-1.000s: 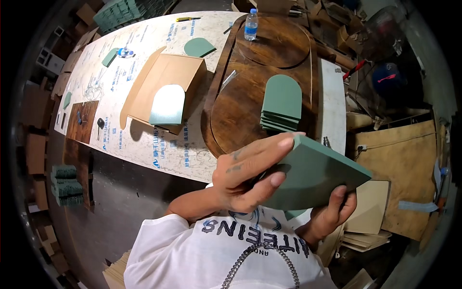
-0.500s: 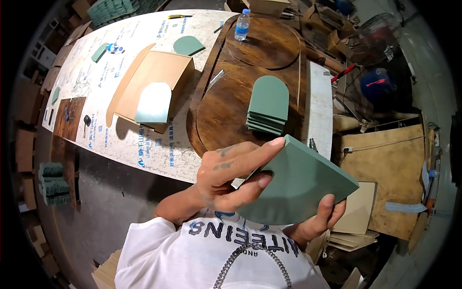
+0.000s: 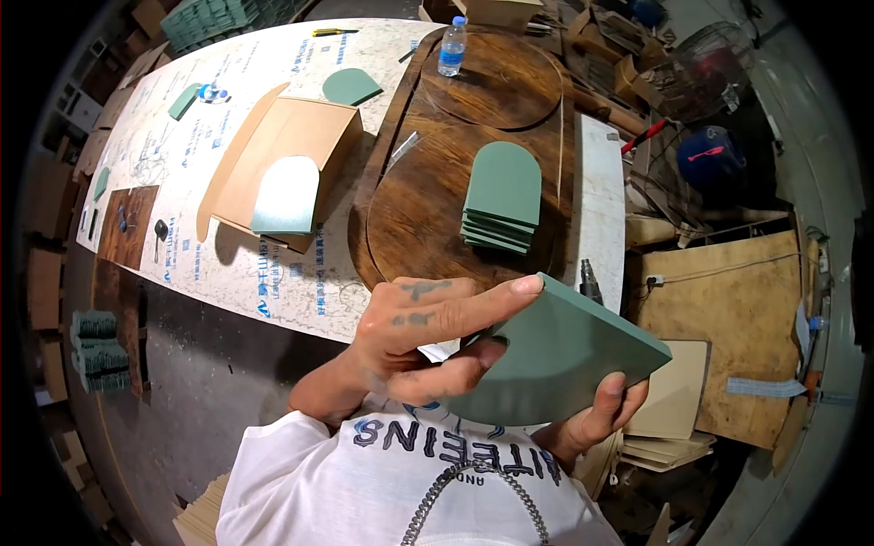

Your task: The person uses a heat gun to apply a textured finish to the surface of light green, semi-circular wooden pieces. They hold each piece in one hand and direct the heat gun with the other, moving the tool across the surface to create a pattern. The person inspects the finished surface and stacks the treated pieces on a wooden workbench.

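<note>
A green arched board [image 3: 564, 355] is held up tilted in front of my chest, with one corner pointing right. My right hand [image 3: 612, 411] grips its lower right edge, thumb on the near face and the other fingers partly hidden behind. At the upper left edge, my left hand [image 3: 428, 337] closes on the board, its index finger stretched along to the top corner. A small white patch shows between the left hand's fingers and the board; I cannot tell what it is. Beyond the hands, a stack of green arched boards [image 3: 503, 187] sits on a brown wooden tabletop [image 3: 419, 218].
On the white table [image 3: 264, 55] lies a tan panel piece [image 3: 296, 136] bearing a pale arched board [image 3: 287, 196]. Another green board [image 3: 351, 86] lies behind it. A water bottle [image 3: 452, 50] stands on the wood. Beige boards [image 3: 669, 400] are piled at right.
The whole view has shifted slightly. My left hand has moved a little to the left and down along the board's edge; a dark tool tip shows more behind the board.
</note>
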The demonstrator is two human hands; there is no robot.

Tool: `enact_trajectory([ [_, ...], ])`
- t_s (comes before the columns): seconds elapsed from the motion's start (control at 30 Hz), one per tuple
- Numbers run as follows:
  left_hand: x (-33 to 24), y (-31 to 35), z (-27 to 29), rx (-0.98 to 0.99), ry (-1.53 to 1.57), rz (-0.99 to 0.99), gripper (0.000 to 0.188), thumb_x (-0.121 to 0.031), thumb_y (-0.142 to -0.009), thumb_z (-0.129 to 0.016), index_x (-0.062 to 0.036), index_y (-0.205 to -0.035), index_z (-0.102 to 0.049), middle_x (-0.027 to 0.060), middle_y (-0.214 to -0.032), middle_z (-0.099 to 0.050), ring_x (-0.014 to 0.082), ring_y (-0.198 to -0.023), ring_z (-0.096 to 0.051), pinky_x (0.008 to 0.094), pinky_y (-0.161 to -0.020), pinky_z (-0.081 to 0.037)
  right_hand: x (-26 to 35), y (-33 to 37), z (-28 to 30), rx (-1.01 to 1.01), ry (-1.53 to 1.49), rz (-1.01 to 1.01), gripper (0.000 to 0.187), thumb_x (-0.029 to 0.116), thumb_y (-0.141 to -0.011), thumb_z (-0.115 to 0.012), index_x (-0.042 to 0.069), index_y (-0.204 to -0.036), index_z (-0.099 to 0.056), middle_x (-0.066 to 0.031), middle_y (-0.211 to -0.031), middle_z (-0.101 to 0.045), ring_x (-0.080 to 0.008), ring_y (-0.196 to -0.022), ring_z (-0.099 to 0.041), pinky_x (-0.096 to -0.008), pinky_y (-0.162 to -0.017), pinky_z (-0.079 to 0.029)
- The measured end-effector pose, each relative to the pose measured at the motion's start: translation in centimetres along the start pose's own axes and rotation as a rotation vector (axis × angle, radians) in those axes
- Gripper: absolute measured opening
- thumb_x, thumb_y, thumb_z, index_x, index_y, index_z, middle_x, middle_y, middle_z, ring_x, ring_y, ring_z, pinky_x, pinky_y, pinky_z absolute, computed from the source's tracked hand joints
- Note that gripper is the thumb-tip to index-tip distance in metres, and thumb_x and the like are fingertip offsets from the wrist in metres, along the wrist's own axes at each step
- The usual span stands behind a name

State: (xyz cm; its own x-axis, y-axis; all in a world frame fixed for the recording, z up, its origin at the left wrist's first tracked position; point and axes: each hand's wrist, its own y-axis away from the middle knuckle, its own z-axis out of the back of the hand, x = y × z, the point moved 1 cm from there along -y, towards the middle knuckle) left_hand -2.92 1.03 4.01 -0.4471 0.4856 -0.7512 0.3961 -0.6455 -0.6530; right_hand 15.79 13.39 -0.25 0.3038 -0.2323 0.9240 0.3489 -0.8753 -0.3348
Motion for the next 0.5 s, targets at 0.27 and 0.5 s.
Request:
enact_trajectory([
  [0.27,-0.1,0.1,-0.2,0.02,0.103,0.01,0.055,0.006,-0.061,-0.056,0.0134,-0.115,-0.053,0.0141,-0.06,-0.059,0.015,-0.054,-0.06,0.0247,-0.05,-0.044,-0.2,-0.2,0.8,0.026,0.004,0.004,0.049,0.029,-0.08,-0.065,-0.006,-0.111,-0.052,-0.0136,-0.099,-0.061,-0.0205,-0.087,-0.059,-0.0342,-0.08,-0.047],
  [0.5,-0.3,-0.6,-0.3,0.007,0.179,0.033,0.059,-0.005,-0.064,-0.071,0.0133,-0.117,-0.051,0.0206,-0.079,-0.063,0.0184,-0.068,-0.065,0.0258,-0.057,-0.049,-1.2,0.5,1.2,-0.069,-0.015,0.036,0.048,0.028,-0.08,-0.063,-0.005,-0.113,-0.05,-0.0145,-0.101,-0.06,-0.0212,-0.088,-0.058,-0.0355,-0.08,-0.048],
])
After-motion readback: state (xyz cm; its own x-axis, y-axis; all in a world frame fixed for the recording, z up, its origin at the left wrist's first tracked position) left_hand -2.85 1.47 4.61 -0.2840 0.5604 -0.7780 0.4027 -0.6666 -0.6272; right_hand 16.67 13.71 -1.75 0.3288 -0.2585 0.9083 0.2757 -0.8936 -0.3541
